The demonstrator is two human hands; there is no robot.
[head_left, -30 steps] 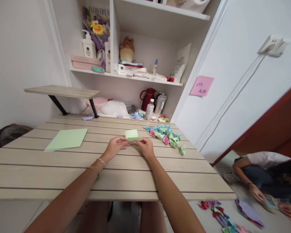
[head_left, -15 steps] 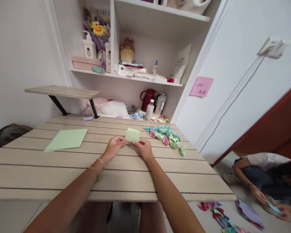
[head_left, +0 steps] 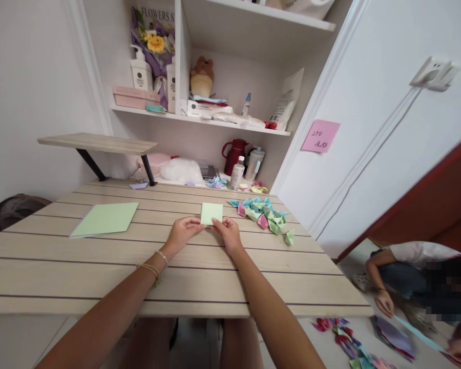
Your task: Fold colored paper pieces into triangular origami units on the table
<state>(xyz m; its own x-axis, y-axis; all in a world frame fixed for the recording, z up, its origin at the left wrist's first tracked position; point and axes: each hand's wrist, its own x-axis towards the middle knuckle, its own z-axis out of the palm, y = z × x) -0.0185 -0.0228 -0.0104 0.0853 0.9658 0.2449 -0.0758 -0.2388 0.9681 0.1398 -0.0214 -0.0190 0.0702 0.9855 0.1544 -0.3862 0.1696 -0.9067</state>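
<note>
1. Between our left grip (head_left: 184, 231) and right grip (head_left: 229, 236), just beyond the fingertips, is the green paper square (head_left: 211, 212): pale, smooth-faced, with straight edges and neat corners. We cannot tell whether it touches the desk (head_left: 138, 279).
2. Both grips are closed on it: our left pinches the near-left corner, our right the near-right edge, its thumb lying over the face.
3. Our forearms come in from the near side and converge, palms turned inward, fingers curled. A thin bracelet (head_left: 162, 256) and a cord band (head_left: 149, 269) circle our left wrist.
4. Well left of our left grip lies a stack of larger green sheets (head_left: 106, 219); right of our right grip sits a pile of folded paper pieces (head_left: 263, 212), blue, green and pink.
5. Far beyond our grips, to the left, lettering behind a bouquet (head_left: 153, 43) reads "FLOWERS S", then is cut off by the shelf divider. The pink note (head_left: 320, 136), beyond and to the right, has handwriting we cannot read with certainty. Print on the white pump bottle (head_left: 141, 74) is too small to read.
</note>
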